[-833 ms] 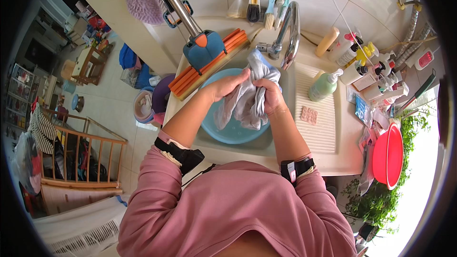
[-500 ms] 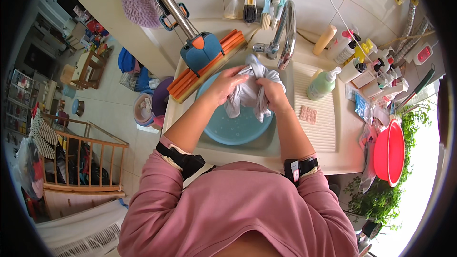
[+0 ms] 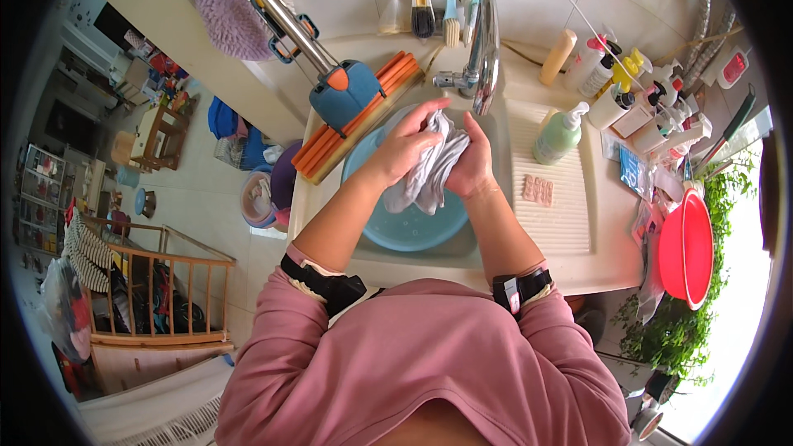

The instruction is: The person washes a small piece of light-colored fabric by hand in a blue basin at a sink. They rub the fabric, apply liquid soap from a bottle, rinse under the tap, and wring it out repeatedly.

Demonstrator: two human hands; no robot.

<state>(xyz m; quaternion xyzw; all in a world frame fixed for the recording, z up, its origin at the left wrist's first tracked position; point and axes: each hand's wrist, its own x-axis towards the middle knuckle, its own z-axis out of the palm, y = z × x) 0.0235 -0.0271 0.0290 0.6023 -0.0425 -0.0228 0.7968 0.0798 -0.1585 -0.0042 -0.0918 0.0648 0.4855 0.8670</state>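
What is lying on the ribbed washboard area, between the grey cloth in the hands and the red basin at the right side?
In the head view, a small pink block, likely soap, lies on the ribbed board between the grey cloth and the red basin.

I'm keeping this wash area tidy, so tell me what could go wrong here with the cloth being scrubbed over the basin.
Two likely risks. Both hands, left hand and right hand, hold the cloth above the blue basin, so water could drip or splash over the sink rim. The mop leans across the sink edge close to the left hand; an elbow might knock it.

Basin (image 3: 413, 227) bottom under cloth (image 3: 425, 173), hands (image 3: 438, 153)
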